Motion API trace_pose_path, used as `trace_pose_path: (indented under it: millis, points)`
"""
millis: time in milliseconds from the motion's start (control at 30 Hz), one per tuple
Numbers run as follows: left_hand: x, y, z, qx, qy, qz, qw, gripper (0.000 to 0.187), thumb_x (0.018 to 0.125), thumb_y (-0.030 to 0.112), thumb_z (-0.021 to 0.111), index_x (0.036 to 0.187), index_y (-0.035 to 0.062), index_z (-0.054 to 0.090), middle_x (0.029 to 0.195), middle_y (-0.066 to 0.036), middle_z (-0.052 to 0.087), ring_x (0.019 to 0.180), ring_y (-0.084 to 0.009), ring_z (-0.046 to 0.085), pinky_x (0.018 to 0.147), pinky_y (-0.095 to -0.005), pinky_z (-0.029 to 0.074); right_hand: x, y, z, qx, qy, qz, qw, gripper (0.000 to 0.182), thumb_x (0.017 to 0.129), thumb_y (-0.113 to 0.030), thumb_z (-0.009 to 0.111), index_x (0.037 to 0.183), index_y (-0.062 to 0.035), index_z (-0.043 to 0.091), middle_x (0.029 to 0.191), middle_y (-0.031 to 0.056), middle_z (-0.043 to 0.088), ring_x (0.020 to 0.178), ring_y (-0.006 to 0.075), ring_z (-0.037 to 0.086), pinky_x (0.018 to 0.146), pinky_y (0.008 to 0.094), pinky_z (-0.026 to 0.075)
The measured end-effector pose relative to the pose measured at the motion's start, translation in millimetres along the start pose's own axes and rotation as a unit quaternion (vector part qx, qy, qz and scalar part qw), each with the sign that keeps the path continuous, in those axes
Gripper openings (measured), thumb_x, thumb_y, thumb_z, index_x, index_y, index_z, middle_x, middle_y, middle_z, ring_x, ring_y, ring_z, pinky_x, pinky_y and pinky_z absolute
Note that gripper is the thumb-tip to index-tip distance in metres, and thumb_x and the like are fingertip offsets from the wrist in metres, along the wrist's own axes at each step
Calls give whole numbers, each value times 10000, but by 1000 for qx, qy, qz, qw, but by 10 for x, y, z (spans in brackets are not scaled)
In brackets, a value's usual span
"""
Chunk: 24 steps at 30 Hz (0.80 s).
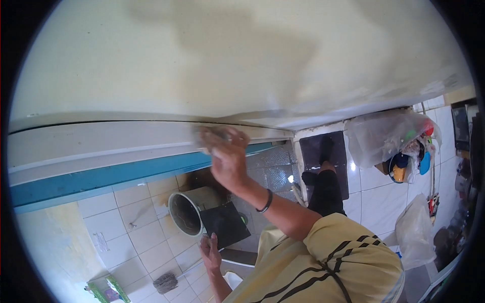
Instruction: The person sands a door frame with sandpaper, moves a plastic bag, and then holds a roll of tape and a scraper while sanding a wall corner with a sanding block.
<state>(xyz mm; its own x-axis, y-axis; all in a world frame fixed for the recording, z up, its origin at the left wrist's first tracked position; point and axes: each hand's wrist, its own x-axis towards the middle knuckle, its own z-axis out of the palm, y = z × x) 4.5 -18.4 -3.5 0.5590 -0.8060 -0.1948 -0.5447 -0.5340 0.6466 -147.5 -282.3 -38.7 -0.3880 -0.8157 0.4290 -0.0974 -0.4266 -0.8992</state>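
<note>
My right hand (230, 157), with a dark band on the wrist, is raised against the white door frame (116, 136). Its fingers are closed and smeared by motion; a small greyish thing seems pinched at the tips, too blurred to name. Lower down, my left hand (211, 252) grips the edge of a flat black square sheet (225, 225) between thumb and fingers. The sheet overlaps the side of a grey bucket (200, 197) that has a dark inside. Below the white frame runs a blue-green strip (101, 172).
A pale wall (242, 60) rises above the frame. White tiles (146, 227) carry a brush-like grey thing (165, 283) and a green-edged box (108, 290). At right are a dark mat (337, 151) under a foot, a plastic bag (376, 136), a container of mixed items (404, 166) and another bag (415, 235).
</note>
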Motion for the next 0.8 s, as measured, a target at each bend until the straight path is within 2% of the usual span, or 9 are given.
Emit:
trace_pose_path:
  millis: [100, 200, 267, 367, 433, 533, 667, 800]
  points:
    - [4, 116, -18, 32, 1, 23, 999, 409, 979, 166, 604, 684, 41, 350, 653, -11, 284, 633, -119, 273, 569, -327, 243, 113, -61, 12, 27, -10, -10, 1000, 478, 722, 113, 589, 1081, -158, 751, 1139, 8, 732, 1075, 265, 598, 947, 424, 331]
    - [-8, 84, -61, 27, -10, -4, 1000, 404, 981, 161, 596, 681, 43, 351, 655, -4, 288, 637, -114, 273, 563, -331, 238, -186, 430, -23, -26, -21, 16, 999, 527, 712, 101, 603, 1119, -209, 731, 1153, -20, 720, 1103, 247, 576, 925, 450, 308]
    - [23, 55, -91, 44, -13, -4, 999, 403, 979, 166, 598, 683, 45, 353, 655, 4, 291, 640, -109, 276, 559, -329, 240, -298, 630, -101, -43, -30, 49, 997, 525, 706, 109, 589, 1102, -203, 737, 1149, -16, 721, 1098, 250, 580, 928, 457, 312]
    - [13, 223, -24, 32, -13, -34, 999, 388, 975, 176, 603, 696, 43, 369, 651, 2, 296, 637, -108, 282, 553, -324, 242, -296, 476, -136, -42, -36, 61, 997, 504, 703, 114, 582, 1074, -186, 744, 1146, -8, 721, 1103, 254, 577, 927, 465, 312]
    - [59, 103, -4, 7, -21, -19, 1000, 375, 973, 186, 606, 706, 43, 386, 647, 7, 296, 632, -104, 282, 547, -318, 239, -194, 224, -43, 4, -22, 43, 999, 438, 707, 97, 602, 1036, -156, 742, 1148, 2, 719, 1129, 252, 556, 929, 469, 303]
    - [37, 63, 4, 18, -23, -4, 1000, 363, 974, 193, 606, 716, 44, 399, 651, 16, 296, 635, -97, 281, 544, -312, 234, -86, 30, -28, -11, -25, 20, 999, 410, 712, 86, 614, 1028, -145, 736, 1159, -1, 717, 1129, 244, 558, 924, 467, 294]
    - [15, 226, 3, 48, -15, -25, 998, 364, 977, 206, 609, 723, 44, 405, 661, 28, 298, 647, -89, 280, 545, -309, 232, -373, 555, -144, -78, -37, 41, 995, 440, 721, 83, 611, 1064, -168, 725, 1167, -15, 716, 1141, 234, 560, 919, 465, 286]
    - [72, 144, 22, 14, -21, -10, 1000, 364, 975, 216, 614, 727, 41, 413, 660, 30, 309, 650, -89, 288, 544, -310, 236, -191, 239, -142, -53, -45, 71, 995, 496, 709, 111, 578, 1087, -164, 744, 1141, -26, 731, 1127, 226, 581, 928, 428, 293]
